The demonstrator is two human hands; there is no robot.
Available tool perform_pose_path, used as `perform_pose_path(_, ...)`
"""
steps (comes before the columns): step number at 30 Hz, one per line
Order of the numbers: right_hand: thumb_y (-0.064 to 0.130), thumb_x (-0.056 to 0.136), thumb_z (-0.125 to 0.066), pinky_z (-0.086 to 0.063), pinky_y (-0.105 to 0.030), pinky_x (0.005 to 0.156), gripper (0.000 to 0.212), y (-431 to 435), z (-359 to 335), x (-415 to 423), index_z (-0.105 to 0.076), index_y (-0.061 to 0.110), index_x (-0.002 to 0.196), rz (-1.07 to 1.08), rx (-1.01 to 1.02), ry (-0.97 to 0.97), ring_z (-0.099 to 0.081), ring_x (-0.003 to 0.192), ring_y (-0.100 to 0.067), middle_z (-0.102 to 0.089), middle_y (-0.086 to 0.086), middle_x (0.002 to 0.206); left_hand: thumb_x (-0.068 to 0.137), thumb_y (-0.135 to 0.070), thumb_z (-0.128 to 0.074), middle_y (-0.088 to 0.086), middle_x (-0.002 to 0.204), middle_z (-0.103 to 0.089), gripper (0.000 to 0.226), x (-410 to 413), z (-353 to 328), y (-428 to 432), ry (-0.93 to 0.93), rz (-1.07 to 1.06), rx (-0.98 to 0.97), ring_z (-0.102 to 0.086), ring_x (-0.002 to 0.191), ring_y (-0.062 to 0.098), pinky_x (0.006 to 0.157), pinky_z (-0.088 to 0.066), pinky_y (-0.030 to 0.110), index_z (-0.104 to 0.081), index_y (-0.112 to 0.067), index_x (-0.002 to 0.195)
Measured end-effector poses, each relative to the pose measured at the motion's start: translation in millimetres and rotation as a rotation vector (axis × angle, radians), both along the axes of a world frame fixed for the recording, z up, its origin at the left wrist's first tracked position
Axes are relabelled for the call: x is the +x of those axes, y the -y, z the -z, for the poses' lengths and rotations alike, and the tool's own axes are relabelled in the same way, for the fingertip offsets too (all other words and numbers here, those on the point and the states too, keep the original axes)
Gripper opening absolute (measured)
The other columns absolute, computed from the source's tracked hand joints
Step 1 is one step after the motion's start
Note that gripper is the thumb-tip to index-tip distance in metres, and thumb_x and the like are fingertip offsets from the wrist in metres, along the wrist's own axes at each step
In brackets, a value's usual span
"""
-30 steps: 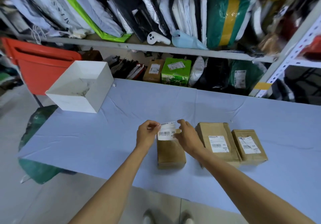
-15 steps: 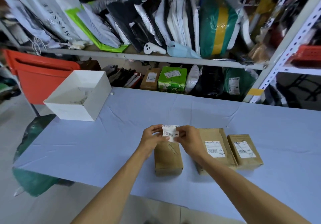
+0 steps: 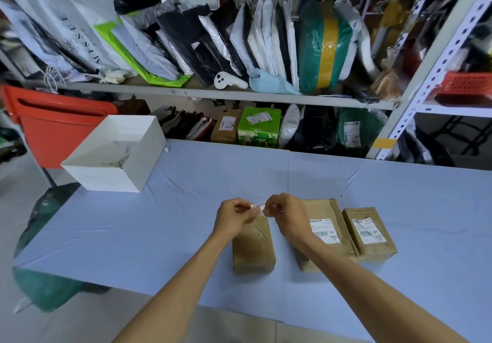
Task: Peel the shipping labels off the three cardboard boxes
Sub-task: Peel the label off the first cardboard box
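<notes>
white label [image 3: 257,206] — folded small, printed strip showing

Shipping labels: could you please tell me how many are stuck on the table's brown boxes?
2: one atop the middle box, one atop the right box. The left box is bare on top; left hand and right hand pinch its label. Side faces are hidden.

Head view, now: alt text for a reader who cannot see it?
The left hand and right hand pinch a peeled white label between them above the left box, whose top is bare. The middle box and right box, beside it on the blue table, carry labels.
</notes>
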State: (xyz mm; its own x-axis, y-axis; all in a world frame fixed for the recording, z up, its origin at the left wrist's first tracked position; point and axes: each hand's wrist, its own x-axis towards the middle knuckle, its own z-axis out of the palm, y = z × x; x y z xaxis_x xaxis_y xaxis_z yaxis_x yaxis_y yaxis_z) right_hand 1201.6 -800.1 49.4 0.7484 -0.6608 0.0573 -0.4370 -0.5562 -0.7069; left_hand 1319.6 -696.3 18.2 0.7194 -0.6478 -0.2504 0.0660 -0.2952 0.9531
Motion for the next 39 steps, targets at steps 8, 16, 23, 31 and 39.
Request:
perform_pose_path(8, -0.003, 0.078, -0.068, -0.054, -0.031, 0.067, 0.012, -1.8, -4.8, 1.7, -0.071, 0.007, 0.074, 0.087, 0.164, 0.208, -0.066, 0.07, -0.016, -0.068, -0.001, 0.074, 0.079, -0.008, -0.076, 0.01, 0.083, -0.068, 0.018, 0.5, -14.3, -1.2, -0.026, 0.045, -0.102, -0.068, 0.075, 0.018, 0.075, -0.06, 0.034, -0.067, 0.002, 0.09)
perform_pose_path(16, -0.003, 0.081, -0.07, -0.059, -0.029, 0.062, 0.031, 2.3, -8.8, 0.4, -0.061, 0.013, 0.106, 0.119, 0.302, 0.307, -0.069, 0.063, -0.018, -0.069, -0.009, 0.071, 0.08, -0.003, -0.073, 0.011, 0.086, -0.074, 0.018, -8.5, -13.5, 0.3, -0.018, 0.008, -0.122, -0.073, 0.077, 0.021, 0.075, -0.06, 0.031, -0.064, -0.009, 0.094)
perform_pose_path(23, -0.002, 0.076, -0.073, -0.061, -0.036, 0.064, 0.017, -5.7, -7.4, 4.2, -0.071, 0.012, 0.068, 0.218, 0.463, 0.412, -0.068, 0.064, -0.021, -0.069, -0.006, 0.065, 0.082, -0.002, -0.071, 0.008, 0.087, -0.072, 0.012, -13.5, -18.2, 2.9, -0.038, -0.048, -0.206, -0.072, 0.08, 0.015, 0.067, -0.057, 0.021, -0.068, -0.01, 0.09)
perform_pose_path(31, -0.009, 0.081, -0.065, -0.061, -0.032, 0.066, 0.005, -16.9, -11.9, 7.4, -0.066, -0.009, 0.085, 0.292, 0.752, 0.514, -0.068, 0.079, -0.039, -0.067, -0.026, 0.082, 0.084, -0.005, -0.069, 0.007, 0.089, -0.071, 0.01, -8.0, -20.4, -1.7, -0.013, -0.024, -0.193, -0.071, 0.084, 0.019, 0.068, -0.057, 0.02, -0.067, -0.012, 0.09)
perform_pose_path(39, -0.007, 0.083, -0.061, -0.059, -0.031, 0.074, 0.017, -13.6, -13.1, 13.1, -0.07, -0.001, 0.096, 0.214, 0.76, 0.495, -0.072, 0.079, -0.03, -0.071, -0.024, 0.088, 0.088, -0.002, -0.064, 0.007, 0.089, -0.071, 0.01, -8.0, -24.3, -4.8, -0.231, -0.078, -0.319, -0.072, 0.079, 0.014, 0.07, -0.055, 0.019, -0.066, -0.005, 0.097)
